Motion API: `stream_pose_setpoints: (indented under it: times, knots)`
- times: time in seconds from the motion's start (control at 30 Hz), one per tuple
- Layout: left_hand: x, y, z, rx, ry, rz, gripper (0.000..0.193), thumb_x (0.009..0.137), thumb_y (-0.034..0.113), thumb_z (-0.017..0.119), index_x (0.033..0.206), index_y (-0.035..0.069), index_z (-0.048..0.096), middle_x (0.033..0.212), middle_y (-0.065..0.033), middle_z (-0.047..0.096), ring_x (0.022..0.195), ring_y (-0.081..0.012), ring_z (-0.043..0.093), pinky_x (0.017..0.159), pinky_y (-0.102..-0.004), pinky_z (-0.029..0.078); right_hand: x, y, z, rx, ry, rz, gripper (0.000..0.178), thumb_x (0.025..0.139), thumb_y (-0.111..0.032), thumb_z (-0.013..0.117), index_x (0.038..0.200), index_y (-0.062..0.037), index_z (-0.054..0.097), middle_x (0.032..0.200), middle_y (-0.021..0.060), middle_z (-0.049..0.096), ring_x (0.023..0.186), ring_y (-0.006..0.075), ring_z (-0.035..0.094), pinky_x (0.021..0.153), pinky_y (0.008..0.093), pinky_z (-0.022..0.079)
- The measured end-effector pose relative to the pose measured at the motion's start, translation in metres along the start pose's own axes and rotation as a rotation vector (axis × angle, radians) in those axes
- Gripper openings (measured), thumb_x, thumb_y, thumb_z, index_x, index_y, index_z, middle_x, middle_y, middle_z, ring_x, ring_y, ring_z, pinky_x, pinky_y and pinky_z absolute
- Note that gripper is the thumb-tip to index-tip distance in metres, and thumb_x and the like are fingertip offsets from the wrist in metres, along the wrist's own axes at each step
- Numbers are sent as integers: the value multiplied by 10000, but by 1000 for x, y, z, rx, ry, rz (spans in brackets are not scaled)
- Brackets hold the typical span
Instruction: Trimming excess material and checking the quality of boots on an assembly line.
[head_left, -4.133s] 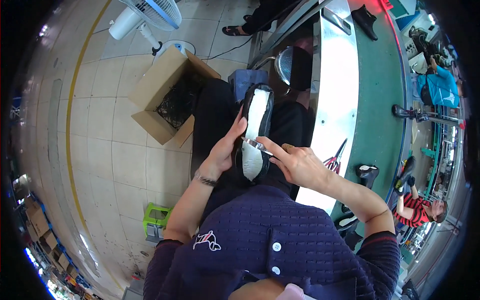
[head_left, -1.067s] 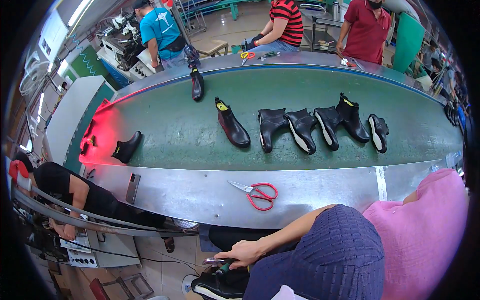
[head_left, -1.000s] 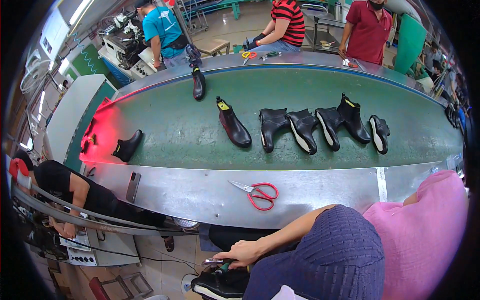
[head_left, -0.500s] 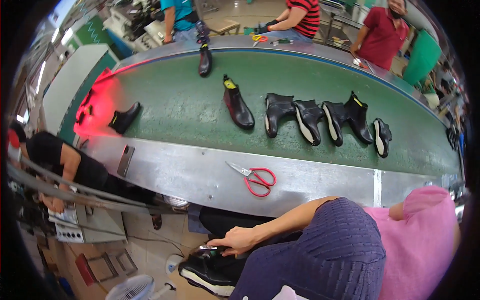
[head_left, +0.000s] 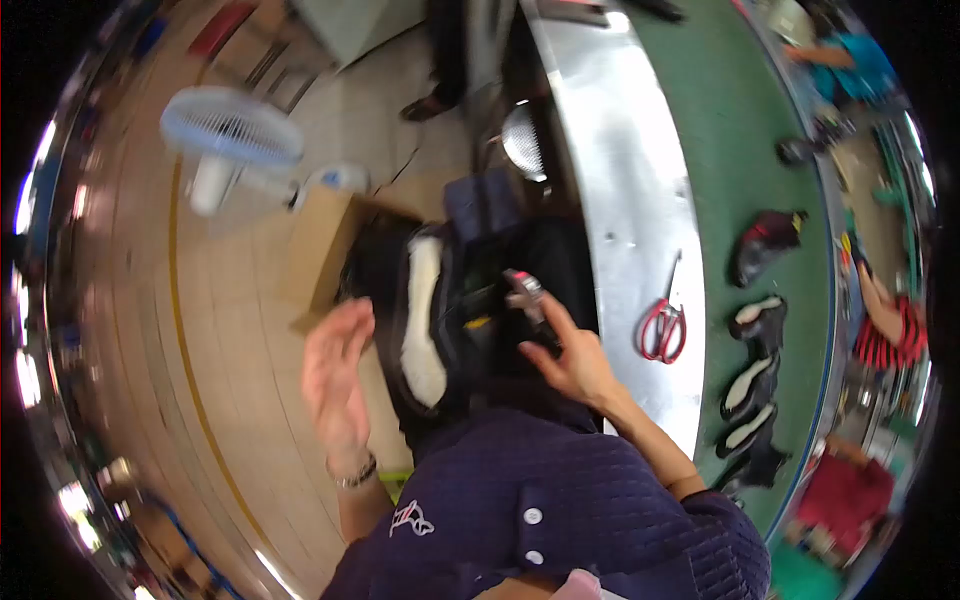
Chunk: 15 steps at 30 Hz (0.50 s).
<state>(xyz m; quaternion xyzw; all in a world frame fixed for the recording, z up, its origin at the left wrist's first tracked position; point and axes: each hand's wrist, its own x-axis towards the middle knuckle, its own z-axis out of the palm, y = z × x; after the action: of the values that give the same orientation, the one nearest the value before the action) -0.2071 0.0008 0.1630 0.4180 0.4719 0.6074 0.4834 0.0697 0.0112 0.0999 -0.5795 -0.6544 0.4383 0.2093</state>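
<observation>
I'm looking down at my lap now, and the picture is smeared with motion. A black shoe (head_left: 430,320) lies across my lap, sole up, its pale sole facing me, toe end toward my body. My left hand (head_left: 338,375) is just beside the shoe's left edge, fingers (head_left: 345,325) spread and open, palm turned toward the shoe, holding nothing; whether it touches the shoe I can't tell through the blur. My right hand (head_left: 570,355) is on the other side, near the shoe's heel part, with a small grey-and-red tool (head_left: 525,292) pinched at its fingertips, the rest of the fingers loosely curled. Behind the shoe sits an open cardboard box (head_left: 325,255) on the tiled floor, and a white fan (head_left: 230,135) stands farther off. To my right runs the steel edge of the desk (head_left: 620,200), with red-handled scissors (head_left: 662,325) lying on it, and past that a green belt (head_left: 740,130) carrying a row of dark boots (head_left: 755,320)
</observation>
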Motion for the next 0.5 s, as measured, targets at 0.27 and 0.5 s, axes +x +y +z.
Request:
stream_pose_setpoints:
  times: [0.27, 0.5]
  knots:
    - [-46, -73, -34, -270, -12, -586, 1005, 746, 76, 793, 1524, 79, 156, 1503, -143, 317, 1357, -241, 348, 1108, -394, 290, 16, -48, -11, 8, -349, -38, 662, 890, -69, 619, 1480, -193, 344, 1002, 160, 681, 750, 344, 670, 696, 351, 520]
    - [-44, -70, -22, -452, -131, -780, 1103, 740, 9, 788, 1555, 179, 65, 1510, -70, 302, 1349, -175, 329, 1107, -324, 285, 36, -129, 4, -169, -299, -737, 842, 705, 84, 614, 1449, -257, 416, 883, 138, 654, 601, 286, 632, 515, 366, 529]
